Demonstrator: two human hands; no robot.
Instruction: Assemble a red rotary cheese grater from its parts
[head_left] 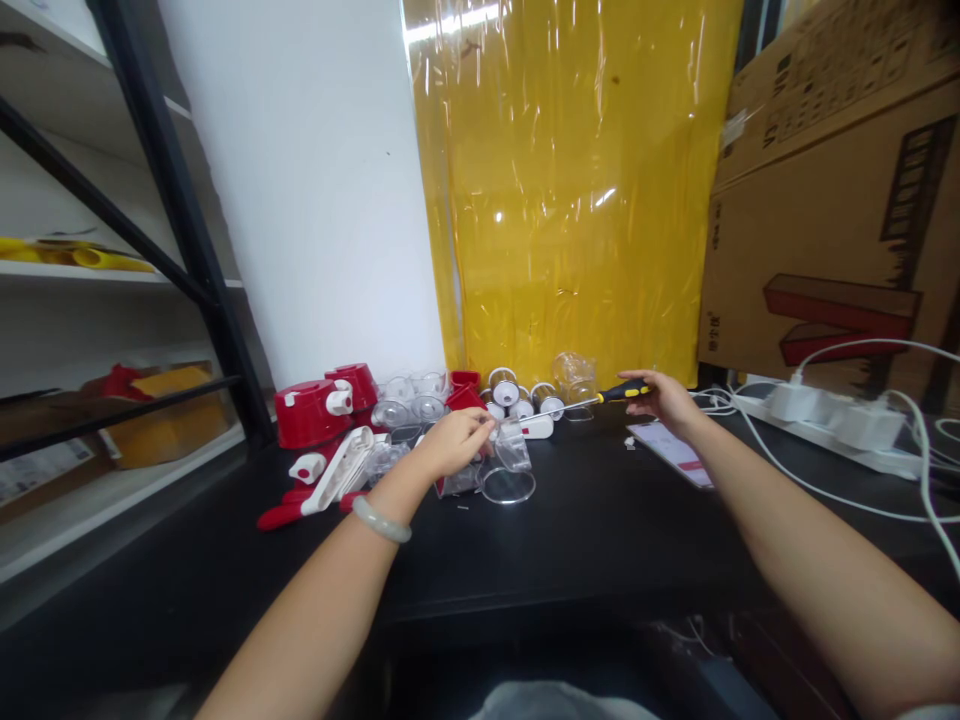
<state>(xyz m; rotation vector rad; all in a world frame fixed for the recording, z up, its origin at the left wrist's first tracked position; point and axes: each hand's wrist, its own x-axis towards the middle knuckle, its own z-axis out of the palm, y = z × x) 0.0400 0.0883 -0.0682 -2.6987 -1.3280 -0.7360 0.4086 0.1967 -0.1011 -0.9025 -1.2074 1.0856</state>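
Note:
My right hand (660,398) grips the black-and-yellow handle of a screwdriver (624,391). Its long metal shaft runs left, nearly level, toward my left hand (459,442). The fingers of that hand are pinched at the edge of a clear plastic part (513,447), close to the shaft's far end; the tip itself is too small to make out. Just below, a clear round plastic piece (508,486) rests on the black table (570,550). Behind the shaft lies a white part with a red mark (537,428).
Red housings (306,414), white-and-red handles (341,475) and clear cups (409,400) crowd the left. Several white-and-metal cylinders (504,386) stand at the back. A phone (671,453), a power strip (832,430) with cables and a large cardboard box (817,220) are at right.

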